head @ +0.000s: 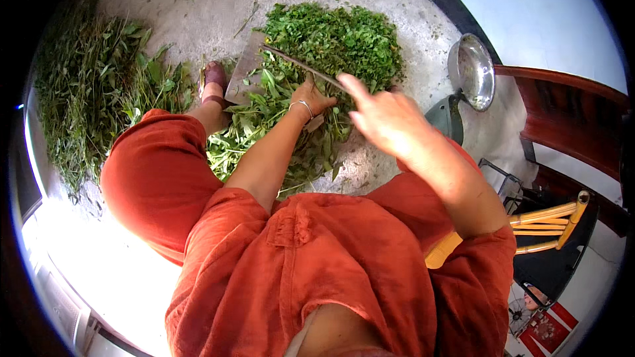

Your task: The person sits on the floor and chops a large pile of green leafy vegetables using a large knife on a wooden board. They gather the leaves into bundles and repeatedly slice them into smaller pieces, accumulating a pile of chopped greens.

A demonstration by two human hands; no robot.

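My right hand (384, 116) grips a long-bladed knife (302, 65), its handle hidden in the fist and the index finger stretched toward the blade. The blade is seen nearly edge-on and slants over a flat board (242, 77). My left hand (311, 99), with a bangle at the wrist, holds a bunch of green leafy stems (263, 104) below the blade; its fingertips are partly hidden by leaves. Just beyond the knife lies a mound of chopped greens (337, 42). More leafy stems spread beneath my left forearm.
A large heap of uncut leafy stems (94, 94) lies at the left. To the right, a metal basin (476, 74) leans near a green plastic object (446, 118). Dark red wooden furniture (570, 109) and a bamboo chair (545, 228) stand farther right. My sandalled foot (213, 77) is beside the board.
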